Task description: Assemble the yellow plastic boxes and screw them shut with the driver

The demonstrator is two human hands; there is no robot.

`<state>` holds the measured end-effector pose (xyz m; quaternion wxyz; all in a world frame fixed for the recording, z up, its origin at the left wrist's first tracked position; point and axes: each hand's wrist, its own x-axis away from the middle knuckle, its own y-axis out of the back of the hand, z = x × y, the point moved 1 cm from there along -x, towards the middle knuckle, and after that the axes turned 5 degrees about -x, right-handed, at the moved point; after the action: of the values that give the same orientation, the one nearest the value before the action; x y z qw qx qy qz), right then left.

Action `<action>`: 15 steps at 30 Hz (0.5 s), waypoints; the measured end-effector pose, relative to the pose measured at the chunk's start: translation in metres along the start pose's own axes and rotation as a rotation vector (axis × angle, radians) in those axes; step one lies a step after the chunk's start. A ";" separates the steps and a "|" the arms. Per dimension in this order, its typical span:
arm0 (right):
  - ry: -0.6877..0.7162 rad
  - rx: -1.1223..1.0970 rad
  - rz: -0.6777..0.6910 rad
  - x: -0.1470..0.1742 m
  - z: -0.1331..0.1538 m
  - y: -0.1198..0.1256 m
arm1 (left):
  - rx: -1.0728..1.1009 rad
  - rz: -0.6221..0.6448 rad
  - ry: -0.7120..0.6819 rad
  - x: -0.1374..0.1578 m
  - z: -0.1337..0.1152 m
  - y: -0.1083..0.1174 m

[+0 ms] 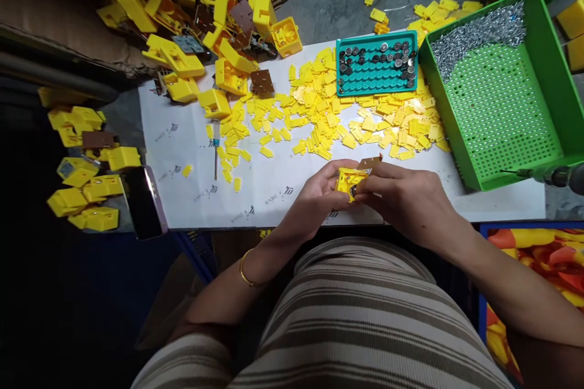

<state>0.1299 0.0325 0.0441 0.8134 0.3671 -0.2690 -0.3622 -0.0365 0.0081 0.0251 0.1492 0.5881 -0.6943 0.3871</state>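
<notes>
My left hand (322, 191) is closed around a small open yellow plastic housing (345, 179), just above the front edge of the table. The fingers of my right hand (401, 191) pinch at the housing's right side, on a small dark round part (353, 191) that looks like a little speaker. A brown circuit board (368, 162) sticks out above the housing, beside the right fingertips. Part of the housing's inside is hidden by my fingers. Beyond my hands lie many loose small yellow plastic pieces (319, 110).
A teal tray (374, 80) of round metal-and-black parts lies on the yellow pieces. At right stands a green basket (515, 115) with silvery screws and an electric screwdriver (547, 174) across its edge. More yellow housings (230, 76), a screwdriver (216, 146) and a phone (143, 202) lie left.
</notes>
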 end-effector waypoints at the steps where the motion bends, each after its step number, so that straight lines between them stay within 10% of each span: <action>1: 0.019 -0.014 0.000 0.004 0.001 0.000 | 0.025 0.005 0.012 0.000 -0.001 0.000; 7: 0.144 -0.346 -0.002 0.019 -0.001 0.004 | 0.090 0.028 -0.015 0.000 -0.006 0.001; 15: -0.011 -0.588 -0.380 0.026 -0.021 0.006 | 0.044 0.094 0.004 0.000 -0.004 0.002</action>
<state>0.1626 0.0230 0.0406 0.8010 0.1584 -0.0844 -0.5711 -0.0389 0.0108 0.0271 0.1194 0.5571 -0.7123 0.4100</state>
